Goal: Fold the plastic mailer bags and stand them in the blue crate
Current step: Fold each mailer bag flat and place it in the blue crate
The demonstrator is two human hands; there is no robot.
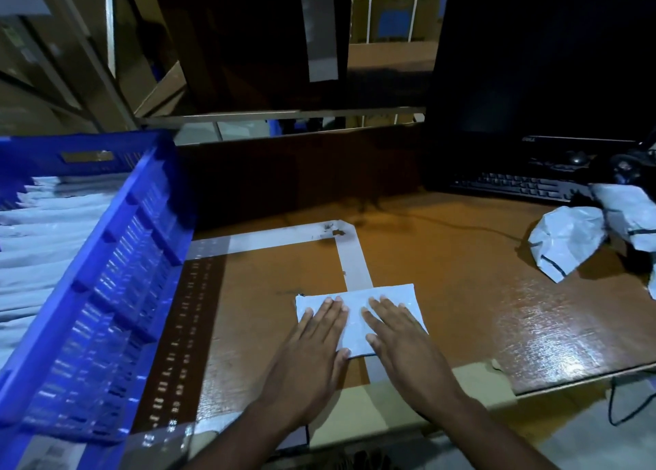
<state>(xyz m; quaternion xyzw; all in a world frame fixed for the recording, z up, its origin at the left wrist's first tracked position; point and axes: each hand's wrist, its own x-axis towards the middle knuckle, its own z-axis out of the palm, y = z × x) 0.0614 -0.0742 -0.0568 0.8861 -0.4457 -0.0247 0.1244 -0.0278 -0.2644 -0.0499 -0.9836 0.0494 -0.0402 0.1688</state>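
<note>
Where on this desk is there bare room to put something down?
Bare wood lies between the taped outline and the crumpled mailers, and right of the folded mailer. The blue crate is packed; the keyboard corner is crowded.

Single head-worn view, forward and down, close over table [443, 292].

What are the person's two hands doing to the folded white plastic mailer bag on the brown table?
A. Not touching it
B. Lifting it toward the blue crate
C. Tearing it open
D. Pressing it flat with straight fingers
D: the left hand and right hand lie palm-down, fingers straight, on the folded white plastic mailer bag, which lies flat on the brown table.
</note>
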